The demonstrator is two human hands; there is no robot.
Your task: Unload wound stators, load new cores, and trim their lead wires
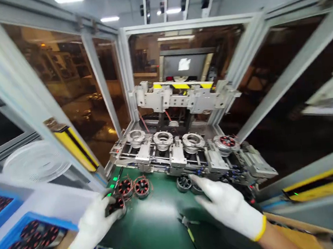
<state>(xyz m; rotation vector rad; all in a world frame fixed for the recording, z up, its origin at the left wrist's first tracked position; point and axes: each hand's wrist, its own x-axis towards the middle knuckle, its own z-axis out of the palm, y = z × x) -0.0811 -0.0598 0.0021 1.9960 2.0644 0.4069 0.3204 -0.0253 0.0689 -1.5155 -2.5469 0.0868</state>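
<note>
Leftward, orange-and-black cores (27,244) inside the nearer blue bin (55,220).

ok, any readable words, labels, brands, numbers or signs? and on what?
No readable words or numbers.
White patch on the grey panel: too blurred to read.
Yellow-black stripes on the machine crossbar: no lettering visible.
Coil-wound parts: any markings too small.

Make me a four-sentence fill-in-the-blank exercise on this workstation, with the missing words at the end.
1. The left hand and right hand wear white gloves edged in ____.
2. The pliers lie on a tabletop coloured ____.
3. Of the four metal rings, only the one farthest ____ carries a red-wound stator.
4. A held stator is in the ____ hand.

Missing words: yellow; green; right; left.
</note>
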